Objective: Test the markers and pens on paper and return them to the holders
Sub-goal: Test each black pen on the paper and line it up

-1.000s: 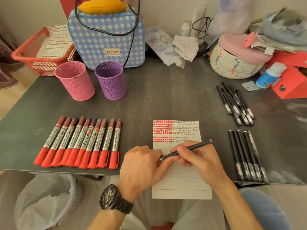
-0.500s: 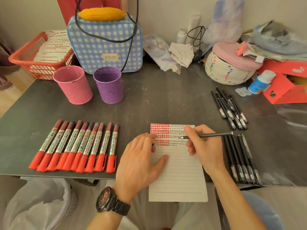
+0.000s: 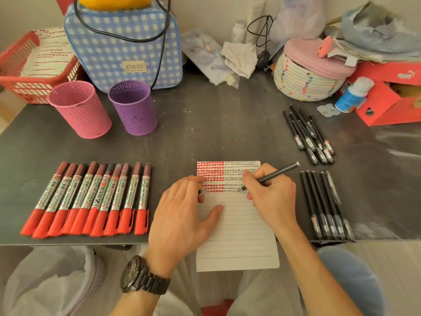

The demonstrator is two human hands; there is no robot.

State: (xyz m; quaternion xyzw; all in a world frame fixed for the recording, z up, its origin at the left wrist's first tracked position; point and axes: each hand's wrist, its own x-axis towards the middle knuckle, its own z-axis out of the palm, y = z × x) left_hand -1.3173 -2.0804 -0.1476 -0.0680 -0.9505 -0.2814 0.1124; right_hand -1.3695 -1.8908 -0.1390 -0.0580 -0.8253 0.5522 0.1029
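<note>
A: Testing the black pen [image 3: 273, 175] now. How best?

B: Short, light strokes on the lined paper [image 3: 239, 236], just below-left of the pinch, extending the half-filled row of black marks. No hard pressing; merely enough to prove the ink.

A: Grip?

B: Right hand [image 3: 271, 199] curled round the barrel near the tip, tail slanting up-right. Wrist low over the page.

A: The other?

B: Left hand [image 3: 180, 215] flat, fingers straight, pressing the sheet left of the grip. Something small and dark at the fingertips, probably the cap.

A: Afterwards?

B: Cap on, then into a mesh holder far up-left: pink holder [image 3: 79, 110] or purple holder [image 3: 133, 108], cannot tell which.
</note>
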